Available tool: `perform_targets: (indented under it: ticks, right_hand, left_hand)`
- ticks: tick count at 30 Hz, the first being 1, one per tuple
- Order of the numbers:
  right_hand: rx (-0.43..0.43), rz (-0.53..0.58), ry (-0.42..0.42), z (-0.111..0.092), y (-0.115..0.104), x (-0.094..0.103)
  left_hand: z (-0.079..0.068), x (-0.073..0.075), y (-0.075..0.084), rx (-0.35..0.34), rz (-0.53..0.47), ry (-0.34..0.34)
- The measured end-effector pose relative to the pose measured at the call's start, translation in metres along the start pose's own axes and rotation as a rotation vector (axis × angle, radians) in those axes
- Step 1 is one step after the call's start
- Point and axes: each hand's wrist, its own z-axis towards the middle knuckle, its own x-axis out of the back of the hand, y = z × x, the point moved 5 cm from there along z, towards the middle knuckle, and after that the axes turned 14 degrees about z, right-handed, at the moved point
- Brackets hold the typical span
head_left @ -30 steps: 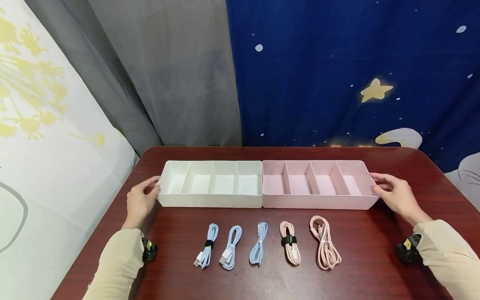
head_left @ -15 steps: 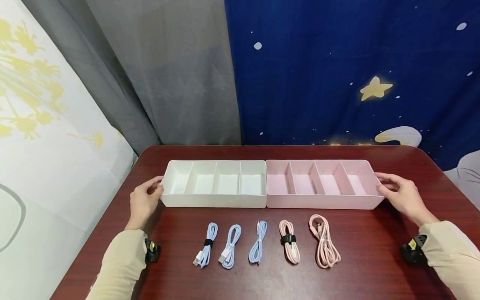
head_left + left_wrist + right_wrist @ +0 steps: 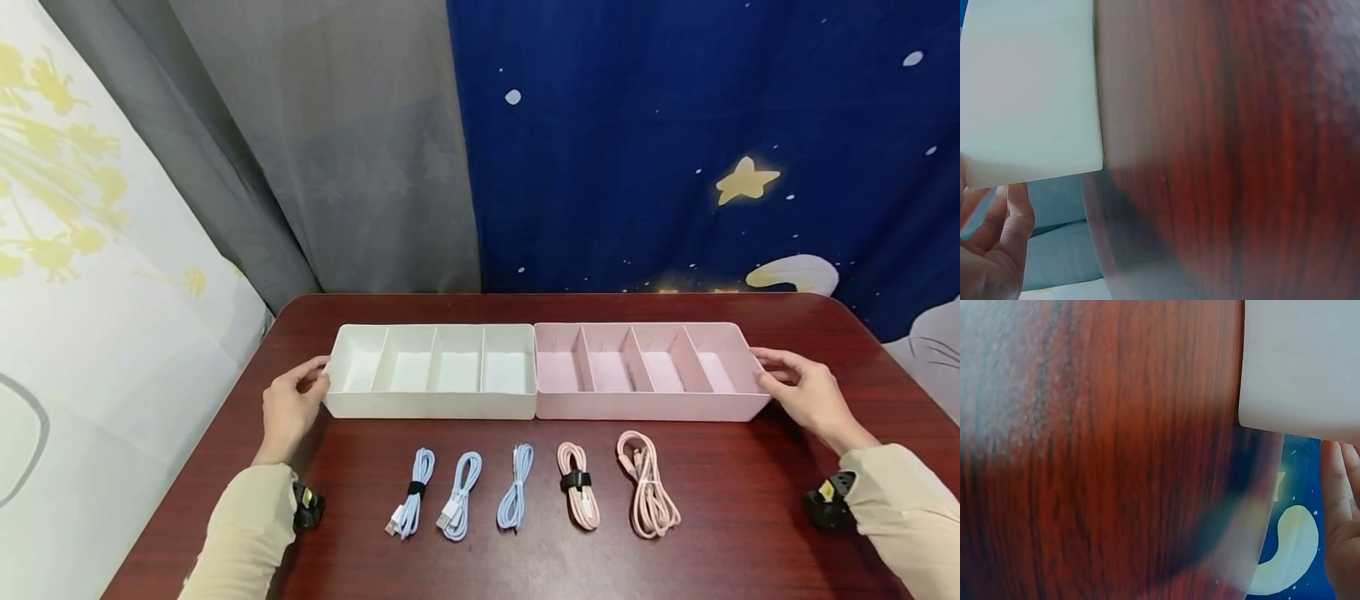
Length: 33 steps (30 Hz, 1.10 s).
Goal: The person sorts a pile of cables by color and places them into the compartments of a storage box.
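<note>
1. The left hand (image 3: pixel 289 412) rests at the outer end of the white box (image 3: pixel 431 406); its grip is fairly wide, thumb and fingers apart, with the fingertips against the end wall.
2. The right hand (image 3: pixel 813 404) mirrors it at the outer end of the pink box (image 3: pixel 648 408): thumb and fingers are spread apart, touching that end wall, the grip again wide.
3. Both boxes stand upright on the reddish-brown desk (image 3: pixel 480 567), end to end in one long row, their inner ends meeting. Each has four compartments.
4. Five coiled cables lie in a row on the near side of the boxes, apart from one another. From the left they are a blue cable with a black strap (image 3: pixel 411 510), a blue cable with a white plug (image 3: pixel 462 496), a slimmer blue cable (image 3: pixel 513 500), a pink cable with a black strap (image 3: pixel 582 502) and a larger pink cable (image 3: pixel 651 493).
5. Behind the desk hang a grey curtain (image 3: pixel 375 167) and a blue starry curtain (image 3: pixel 637 150).
</note>
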Motion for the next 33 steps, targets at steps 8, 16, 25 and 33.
perform_targets:
  ticks: [8,16,25,33]
  right_hand:
    - [0.0,0.003,-0.005,-0.0012,-0.0005,-0.0004]
    - [0.016,-0.037,0.002,-0.0001,-0.0016,-0.0003]
    - [0.016,-0.033,0.001,0.0004,-0.004,-0.0006]
    - [0.023,-0.037,0.008,0.0003,-0.004,-0.0012]
  left_hand:
    - [-0.0012,0.0008,0.0003,0.011,0.002,0.012]
    - [-0.0004,0.0008,0.0002,-0.003,0.006,0.008]
    - [-0.0002,0.0014,0.0,-0.006,0.003,0.011]
    - [0.0003,0.0004,-0.0007,-0.012,0.001,0.013]
